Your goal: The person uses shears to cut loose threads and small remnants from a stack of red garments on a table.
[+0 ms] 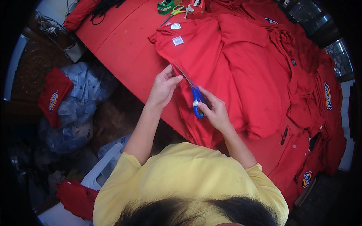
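Note:
My right hand (214, 110) grips a pair of scissors (197, 99) with blue handles. Their blades reach up and left over a red garment (203, 52) spread on the table, close to my left fingertips. My left hand (166, 86) pinches the garment's left edge between thumb and fingers. Two white labels lie on this garment, one of them a barcode label (177, 40). Whether the blades touch the cloth or a thread there, I cannot tell.
Yellow-green scissors (176, 13) and a green tape dispenser (165, 6) lie at the table's far edge. More red garments (301, 75) are heaped on the right, near a small dark tool (284, 135). Clear plastic bags (77, 109) stand on the floor at left, beside a white chair (98, 169).

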Tool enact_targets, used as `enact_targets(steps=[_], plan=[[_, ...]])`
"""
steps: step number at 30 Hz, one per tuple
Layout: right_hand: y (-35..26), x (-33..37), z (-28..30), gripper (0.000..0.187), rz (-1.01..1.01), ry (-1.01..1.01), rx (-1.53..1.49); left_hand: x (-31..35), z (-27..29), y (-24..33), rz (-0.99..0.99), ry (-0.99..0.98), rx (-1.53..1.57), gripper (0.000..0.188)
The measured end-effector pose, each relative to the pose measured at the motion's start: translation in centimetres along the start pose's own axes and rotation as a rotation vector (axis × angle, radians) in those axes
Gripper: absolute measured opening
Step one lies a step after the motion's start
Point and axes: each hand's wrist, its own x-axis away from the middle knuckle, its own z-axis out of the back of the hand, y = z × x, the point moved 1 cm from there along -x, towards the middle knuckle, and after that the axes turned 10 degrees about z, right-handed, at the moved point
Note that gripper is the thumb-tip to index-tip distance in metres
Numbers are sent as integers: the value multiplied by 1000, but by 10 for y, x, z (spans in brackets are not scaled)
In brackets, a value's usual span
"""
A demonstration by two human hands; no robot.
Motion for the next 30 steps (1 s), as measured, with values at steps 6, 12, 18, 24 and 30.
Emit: enact_targets(steps=[6, 12, 18, 24, 30], plan=[[-18, -16, 11, 42, -323, -84, -168, 2, -4, 4, 34, -14, 15, 49], [-7, -15, 9, 46, -387, 2, -480, -15, 10, 0, 35, 28, 71, 50], [1, -27, 2, 47, -249, 235, -429, -10, 12, -33, 217, 65, 16, 46], [38, -16, -5, 46, -280, 267, -356, -14, 22, -63, 252, 167, -25, 41], [38, -15, -5, 46, -260, 239, -348, -13, 21, -65, 230, 180, -8, 41]])
